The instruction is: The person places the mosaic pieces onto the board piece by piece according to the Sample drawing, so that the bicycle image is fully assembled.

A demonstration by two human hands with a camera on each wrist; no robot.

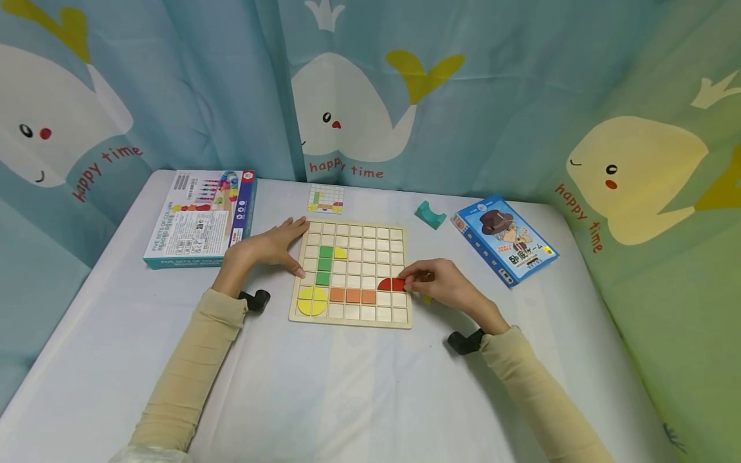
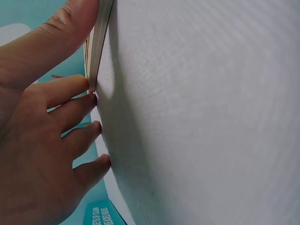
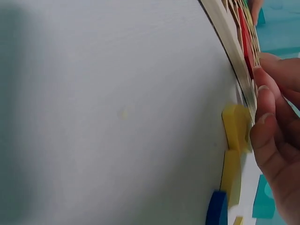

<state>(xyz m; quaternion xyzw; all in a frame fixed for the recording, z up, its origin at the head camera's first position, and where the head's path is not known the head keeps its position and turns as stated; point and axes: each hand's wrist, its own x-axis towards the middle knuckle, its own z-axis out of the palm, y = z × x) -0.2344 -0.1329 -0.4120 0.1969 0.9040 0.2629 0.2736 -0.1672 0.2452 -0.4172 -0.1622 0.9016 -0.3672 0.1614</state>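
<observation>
A wooden grid board lies flat on the table. On it sit green square tiles, a yellow quarter piece, a yellow circle of quarter pieces at the lower left and a row of orange squares. My left hand rests at the board's left edge, fingers spread, thumb on the rim. At the right edge, my right hand pinches a red tile between thumb and fingertips, low over the grid. Just left of it lies a red curved piece.
Behind the board lies a pattern card, with a teal curved piece to its right. A white-and-teal box lies at left, a blue game box at right. Yellow blocks and a blue block are beside the right hand.
</observation>
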